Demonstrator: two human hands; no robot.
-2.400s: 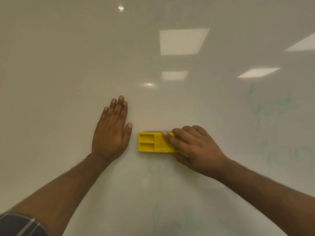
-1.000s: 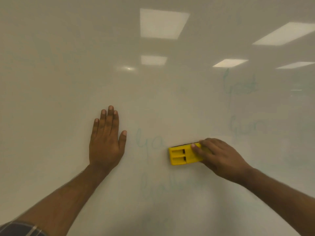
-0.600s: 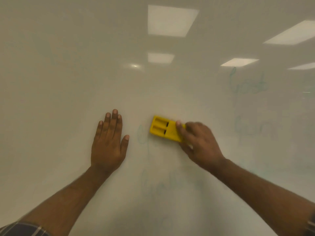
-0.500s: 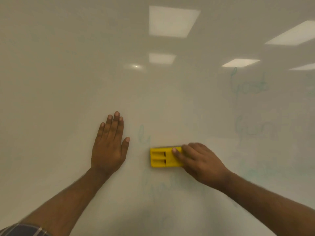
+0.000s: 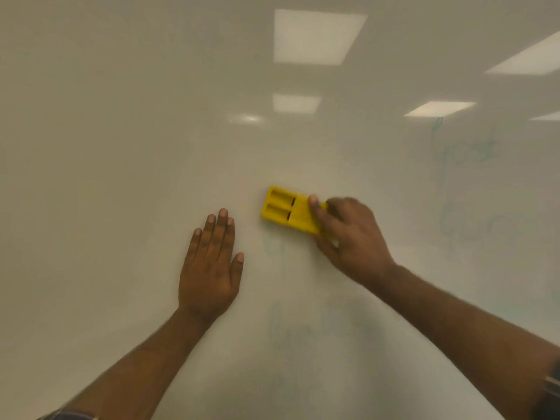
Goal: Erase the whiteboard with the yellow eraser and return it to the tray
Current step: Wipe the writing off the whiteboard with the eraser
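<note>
The whiteboard (image 5: 121, 147) fills the head view. My right hand (image 5: 348, 234) grips the right end of the yellow eraser (image 5: 286, 212) and presses it flat on the board, tilted slightly down to the right. Its left end shows two rectangular recesses. My left hand (image 5: 212, 265) lies flat on the board with fingers together, a short way left and below the eraser, not touching it. Faint green writing (image 5: 463, 150) remains at the upper right, and more faint strokes (image 5: 318, 331) sit below the eraser. No tray is in view.
Ceiling light panels reflect in the glossy board at the top (image 5: 315, 34) and upper right (image 5: 439, 108). A dark sleeve edge (image 5: 69, 415) shows at the bottom left.
My right hand has swept the eraser up the board from its lower position half a second ago, tilting it. The left hand stays planted in the same spot.
</note>
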